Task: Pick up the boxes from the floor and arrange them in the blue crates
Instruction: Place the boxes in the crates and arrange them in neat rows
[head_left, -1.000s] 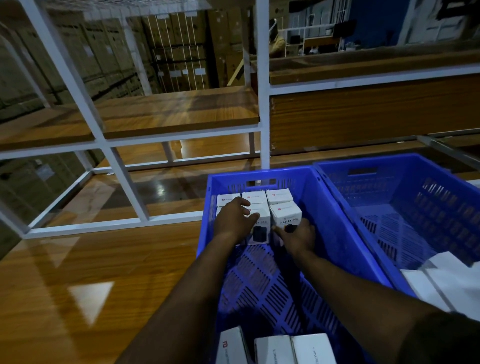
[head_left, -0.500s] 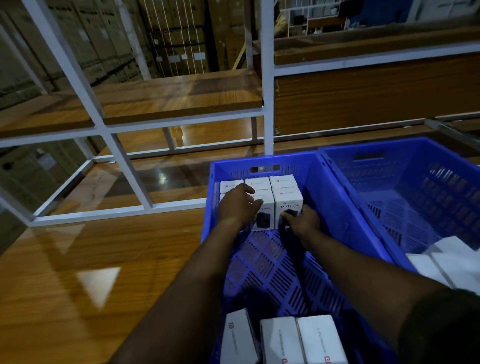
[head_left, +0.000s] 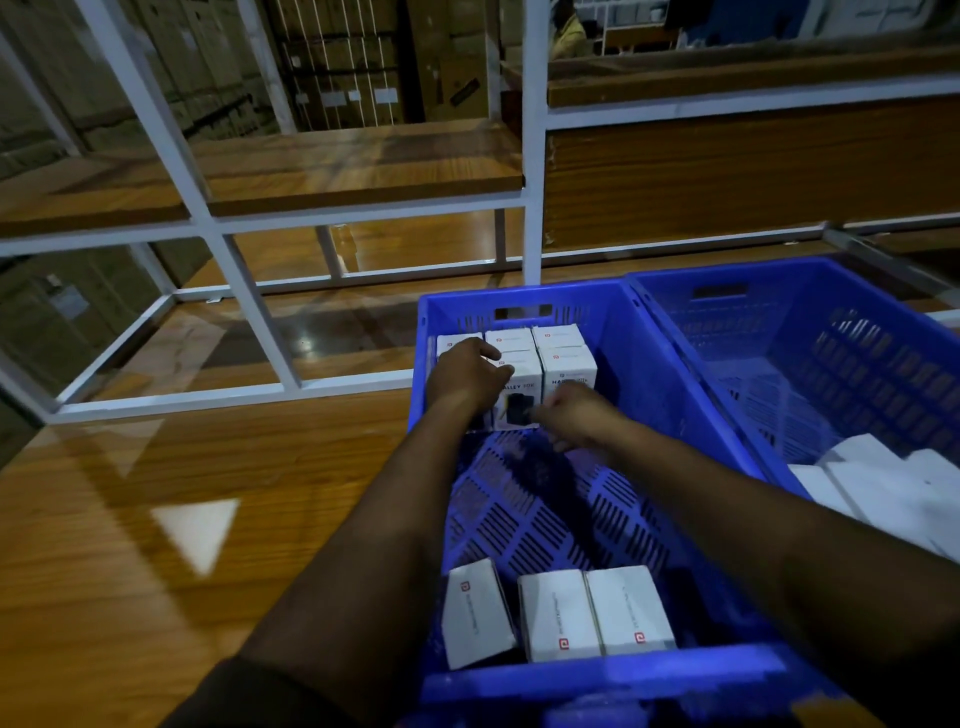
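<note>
Dim storeroom, with a glossy wooden floor (head_left: 156, 519) underfoot and white metal racking (head_left: 249, 306) with wooden shelves behind. Beyond that, rows of brown cartons, too dark to read.

Two blue crates side by side in front of the racking. In the left crate (head_left: 670, 374), a block of stacked boxes (head_left: 566, 358) pushed against the far wall, and three loose boxes (head_left: 592, 613) lying flat at the near end, with bare slotted bottom between the two groups. In the right crate (head_left: 883, 291), only a few white boxes (head_left: 883, 483) at the near corner, blurred.

Both arms reached into the left crate, hands close together but not touching. Left hand (head_left: 467, 374) on the front left of the block, fingers curled over the top of a box there. Right hand (head_left: 576, 415) low against the printed front faces, smeared by motion; could not tell whether it gripped anything or merely pushed.

Judged the step in hand as squaring the front row tight against the row behind. Judged the task as far from finished, given all the bare space in both crates. Next move probably called for letting go, drawing back to the near end, and taking up the three loose boxes to stand them upright beside the block, logo side matching.
</note>
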